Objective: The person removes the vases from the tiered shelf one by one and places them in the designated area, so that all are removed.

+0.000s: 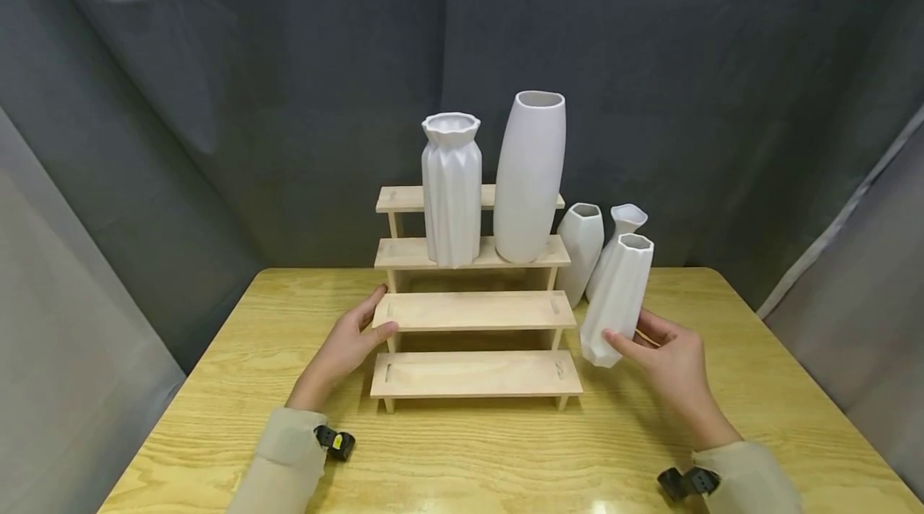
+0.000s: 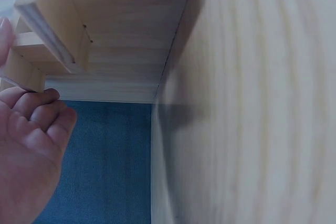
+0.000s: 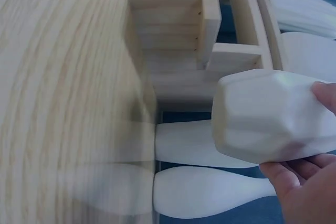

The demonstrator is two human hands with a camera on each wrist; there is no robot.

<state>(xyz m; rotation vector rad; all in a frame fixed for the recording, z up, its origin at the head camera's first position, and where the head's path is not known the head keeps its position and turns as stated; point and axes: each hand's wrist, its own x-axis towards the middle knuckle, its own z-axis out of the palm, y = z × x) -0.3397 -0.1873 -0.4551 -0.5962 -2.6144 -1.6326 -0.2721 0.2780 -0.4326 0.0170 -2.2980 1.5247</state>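
A white faceted vase [image 1: 619, 301] is pinched between the thumb and fingers of my right hand [image 1: 671, 358]. It leans with its mouth up and to the right, and the right wrist view shows its base [image 3: 252, 116] lifted off the table. My left hand [image 1: 346, 341] grips the left end of a stepped wooden stand [image 1: 472, 311], thumb on a lower tier and fingers curled at its side. On the second tier from the top stand a pleated white vase [image 1: 452, 193] and a tall smooth white vase [image 1: 530, 177].
Right of the stand, two more white vases are upright on the wooden table [image 1: 736, 386]: an angular one [image 1: 581, 249] and a flared-mouth one [image 1: 628, 217], partly hidden by the held vase. Dark grey curtain [image 1: 289, 97] hangs behind the table.
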